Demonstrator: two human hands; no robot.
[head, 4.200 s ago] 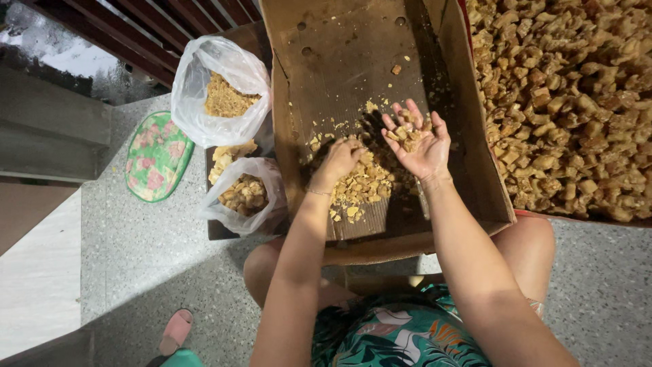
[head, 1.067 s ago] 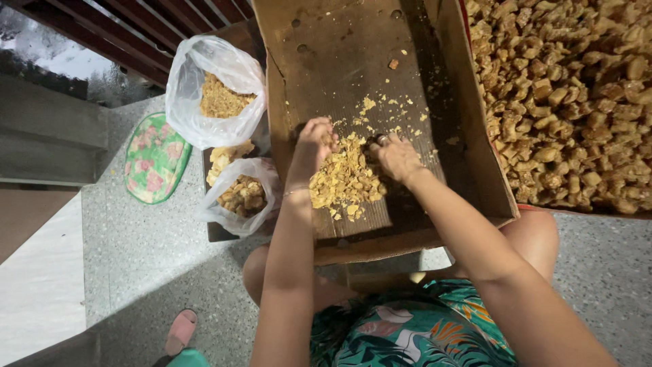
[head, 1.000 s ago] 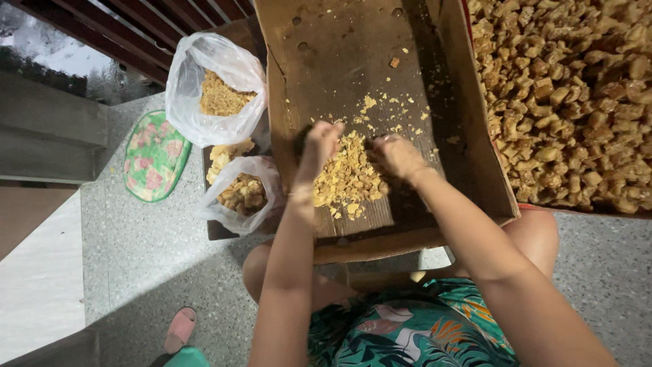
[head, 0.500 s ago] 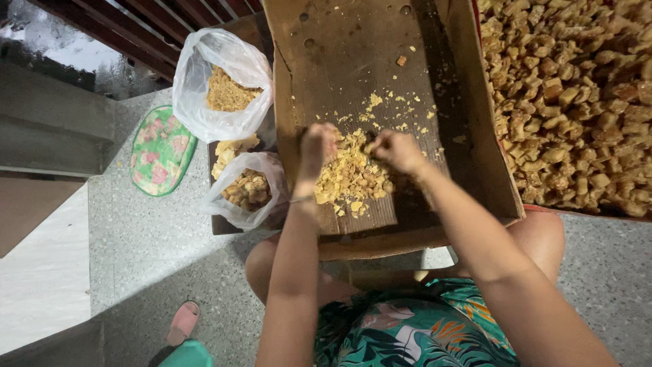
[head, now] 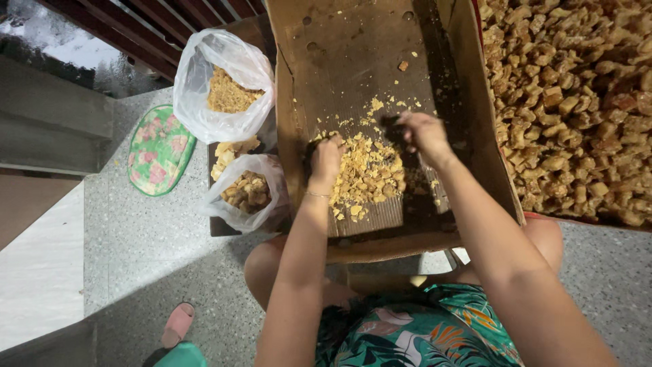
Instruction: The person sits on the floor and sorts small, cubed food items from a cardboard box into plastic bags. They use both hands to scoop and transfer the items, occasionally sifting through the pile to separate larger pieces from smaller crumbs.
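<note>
A pile of yellow crumbly bits (head: 367, 177) lies on the floor of a brown cardboard box (head: 353, 47). My left hand (head: 326, 155) rests palm down on the left edge of that pile, fingers curled into the crumbs. My right hand (head: 421, 132) is at the pile's upper right, fingers bent down onto the cardboard over scattered crumbs. Whether either hand has crumbs in it is hidden by the fingers.
A large heap of tan fried chunks (head: 577, 102) fills the right side. Left of the box stand a clear plastic bag of fine crumbs (head: 227, 88) and a smaller bag of chunks (head: 248, 194). A green floral mat (head: 159, 149) lies on speckled floor.
About four seconds ago my right hand was raised, open, with crumbs in the palm. Both hands have since come down and drawn the crumbs into a tighter pile.
</note>
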